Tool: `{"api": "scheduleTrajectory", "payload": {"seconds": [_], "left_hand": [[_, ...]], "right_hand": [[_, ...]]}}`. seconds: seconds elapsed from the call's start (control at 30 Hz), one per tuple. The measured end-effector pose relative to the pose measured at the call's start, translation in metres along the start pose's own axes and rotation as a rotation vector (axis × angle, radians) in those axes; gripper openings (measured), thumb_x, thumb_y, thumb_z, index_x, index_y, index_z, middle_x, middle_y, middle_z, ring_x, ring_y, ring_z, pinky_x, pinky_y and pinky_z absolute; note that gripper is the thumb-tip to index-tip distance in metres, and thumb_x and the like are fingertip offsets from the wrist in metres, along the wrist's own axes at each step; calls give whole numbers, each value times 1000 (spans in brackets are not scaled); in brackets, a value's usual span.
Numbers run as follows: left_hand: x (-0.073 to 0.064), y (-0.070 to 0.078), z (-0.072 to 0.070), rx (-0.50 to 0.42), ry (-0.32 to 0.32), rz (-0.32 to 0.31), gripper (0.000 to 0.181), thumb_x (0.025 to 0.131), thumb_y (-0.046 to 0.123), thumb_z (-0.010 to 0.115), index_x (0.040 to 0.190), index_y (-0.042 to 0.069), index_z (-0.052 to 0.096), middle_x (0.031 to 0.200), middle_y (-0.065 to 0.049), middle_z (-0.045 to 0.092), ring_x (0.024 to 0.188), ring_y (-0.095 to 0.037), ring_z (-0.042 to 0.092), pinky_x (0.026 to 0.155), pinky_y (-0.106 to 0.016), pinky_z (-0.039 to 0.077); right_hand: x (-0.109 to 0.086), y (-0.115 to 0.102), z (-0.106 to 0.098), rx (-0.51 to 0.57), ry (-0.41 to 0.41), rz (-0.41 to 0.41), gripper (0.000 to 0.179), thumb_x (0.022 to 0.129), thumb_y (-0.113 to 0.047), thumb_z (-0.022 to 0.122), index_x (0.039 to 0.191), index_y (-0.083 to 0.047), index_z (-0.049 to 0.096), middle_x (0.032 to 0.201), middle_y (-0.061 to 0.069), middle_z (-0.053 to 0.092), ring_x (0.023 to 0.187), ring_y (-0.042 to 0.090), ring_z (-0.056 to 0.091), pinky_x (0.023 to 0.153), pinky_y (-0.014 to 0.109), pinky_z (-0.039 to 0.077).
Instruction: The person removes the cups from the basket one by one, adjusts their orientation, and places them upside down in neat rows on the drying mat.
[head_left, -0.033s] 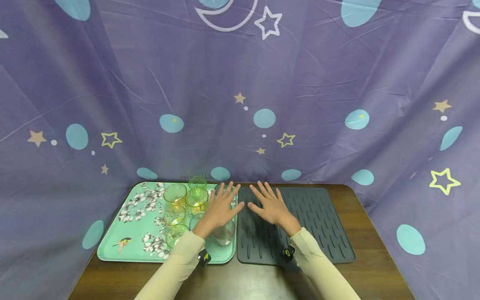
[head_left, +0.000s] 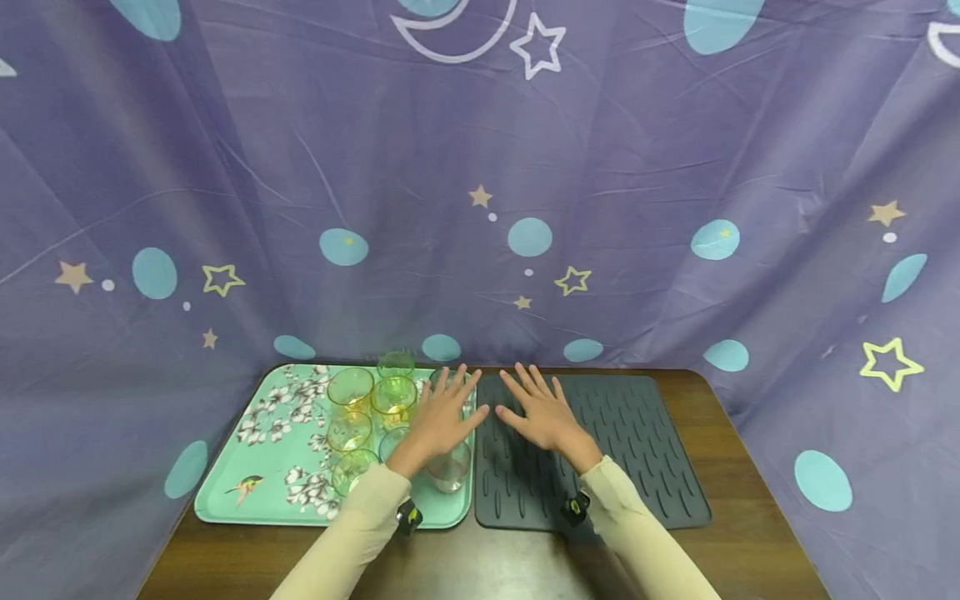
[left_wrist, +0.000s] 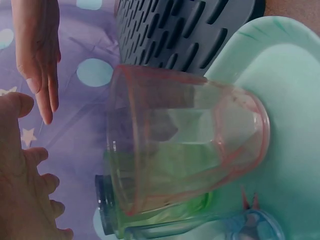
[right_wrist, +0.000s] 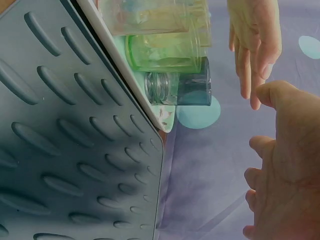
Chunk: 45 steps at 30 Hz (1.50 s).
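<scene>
My left hand (head_left: 441,423) hovers over the right part of a mint-green tray (head_left: 217,504), fingers spread and holding nothing. Beneath it, a pinkish clear glass (left_wrist: 175,145) stands upright in the left wrist view, with a blue glass (left_wrist: 255,227) beside it. My right hand (head_left: 549,418) is held palm down above a dark grey ridged mat (head_left: 622,442), its fingers also spread. The two thumbs point toward each other with a small gap. From the right wrist, a green glass (right_wrist: 165,52) and a grey-blue glass (right_wrist: 195,87) show at the tray's edge.
Several yellow-tinted glasses (head_left: 350,387) and a far green glass (head_left: 395,364) stand close together on the flower-patterned tray. Tray and mat lie side by side on a brown wooden table (head_left: 750,533). A purple curtain (head_left: 637,167) hangs right behind the table.
</scene>
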<state>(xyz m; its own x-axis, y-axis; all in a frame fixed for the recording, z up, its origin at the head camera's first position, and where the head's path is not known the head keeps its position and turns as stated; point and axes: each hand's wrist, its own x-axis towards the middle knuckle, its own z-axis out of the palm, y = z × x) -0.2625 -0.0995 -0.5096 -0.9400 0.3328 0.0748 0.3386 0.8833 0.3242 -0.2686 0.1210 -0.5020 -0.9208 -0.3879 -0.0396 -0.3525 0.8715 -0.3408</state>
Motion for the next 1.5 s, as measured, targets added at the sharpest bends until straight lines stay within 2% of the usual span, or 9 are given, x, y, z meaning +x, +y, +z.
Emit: {"api": "scheduleTrajectory", "payload": {"seconds": [0.2,0.37,0.63,0.97,1.17,1.3,1.5], "left_hand": [[-4,0,0,-26,-4,-8,72,104,61,41,164,27,21,171,-7,13,159,-37,5,124,-67,9],[0,-2,-2,-35,13,-1,72,104,62,39,164,26,20,172,-8,12,159,-38,5,123,-68,10],[6,-7,-6,3,-30,13,75,102,67,35,164,27,20,171,-7,12,158,-40,8,125,-66,10],[11,-9,-9,41,-90,13,74,102,68,36,164,33,16,172,-4,10,159,-36,4,125,-65,7],[6,-6,-6,38,-125,-13,75,102,69,34,164,34,14,172,-2,6,159,-35,1,126,-64,7],[4,-4,-1,17,-133,-7,75,102,69,33,164,33,13,172,-3,7,159,-36,2,125,-65,8],[5,-3,1,19,-116,12,75,102,68,33,165,32,14,172,-5,9,159,-38,5,125,-66,9]], "right_hand": [[1,-1,3,17,19,-9,74,103,-63,38,165,-29,14,172,0,0,160,28,-4,125,64,-1],[6,-3,-2,18,29,-23,75,103,-65,38,165,-30,13,172,1,0,160,29,-3,125,65,-2],[14,-7,-6,14,11,-25,76,102,-61,41,165,-26,16,173,3,6,160,32,1,125,65,-2],[14,-4,-4,-22,-95,29,80,101,-70,34,165,-29,10,173,1,0,160,31,-4,126,63,-2],[9,-5,-1,-1,-95,23,78,102,-65,38,165,-29,11,172,2,0,160,32,-5,125,64,-2],[6,-5,1,-4,-96,24,77,103,-64,39,165,-29,10,172,2,0,160,32,-5,125,65,-2],[8,-3,3,-12,-86,22,77,103,-64,37,165,-29,8,173,2,-2,160,31,-6,125,65,-2]]}}
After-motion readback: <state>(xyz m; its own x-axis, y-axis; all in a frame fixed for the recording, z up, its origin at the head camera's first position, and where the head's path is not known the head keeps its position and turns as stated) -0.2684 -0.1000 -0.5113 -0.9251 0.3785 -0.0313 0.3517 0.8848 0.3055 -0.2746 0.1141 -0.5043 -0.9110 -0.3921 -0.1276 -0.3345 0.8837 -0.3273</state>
